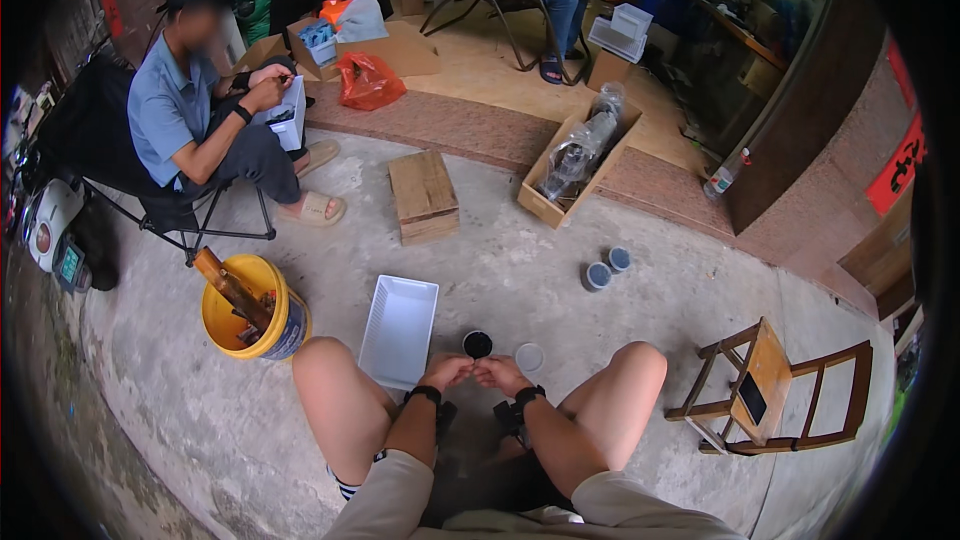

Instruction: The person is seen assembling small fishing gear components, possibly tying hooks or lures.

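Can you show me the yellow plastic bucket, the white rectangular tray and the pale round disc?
Yellow plastic bucket (258,271): head view, on its inner wall.
White rectangular tray (398,330): head view, on its bare bottom.
Pale round disc (529,357): head view, on its middle.

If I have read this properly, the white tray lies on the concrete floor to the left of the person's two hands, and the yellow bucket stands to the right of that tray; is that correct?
Not quite: the head view shows the yellow bucket standing to the left of the white tray. The tray does lie on the concrete floor, left of both hands.
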Demonstrator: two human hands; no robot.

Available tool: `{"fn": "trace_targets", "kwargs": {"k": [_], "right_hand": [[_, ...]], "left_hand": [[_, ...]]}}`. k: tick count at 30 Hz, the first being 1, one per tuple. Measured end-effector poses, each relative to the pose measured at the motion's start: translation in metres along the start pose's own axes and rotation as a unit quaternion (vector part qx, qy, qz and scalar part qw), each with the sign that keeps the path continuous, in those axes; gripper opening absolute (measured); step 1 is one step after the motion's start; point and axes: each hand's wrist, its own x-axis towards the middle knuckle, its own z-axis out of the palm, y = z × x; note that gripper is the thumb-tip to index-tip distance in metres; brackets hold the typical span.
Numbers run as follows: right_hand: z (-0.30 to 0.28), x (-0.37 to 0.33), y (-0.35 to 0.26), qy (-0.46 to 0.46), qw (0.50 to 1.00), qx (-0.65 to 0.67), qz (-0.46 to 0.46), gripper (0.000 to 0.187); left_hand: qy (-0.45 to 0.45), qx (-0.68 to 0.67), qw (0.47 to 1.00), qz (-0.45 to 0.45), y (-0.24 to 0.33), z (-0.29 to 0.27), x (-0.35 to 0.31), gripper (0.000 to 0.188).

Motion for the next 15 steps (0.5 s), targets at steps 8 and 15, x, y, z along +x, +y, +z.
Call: {"fn": "trace_targets", "kwargs": {"k": [8, 15], "right_hand": [[-0.002, 0.003, 0.006, -0.035, 0.999, -0.004, -0.010, 0.027], [-0.002, 0.006, 0.007, 0.016, 1.000, -0.026, -0.005, 0.027]], "left_hand": [[-0.001, 0.045, 0.999, 0.019, 0.003, 0.000, -0.008, 0.017], [0.021, 0.121, 0.992, 0.039, 0.005, 0.005, -0.009, 0.020]]}}
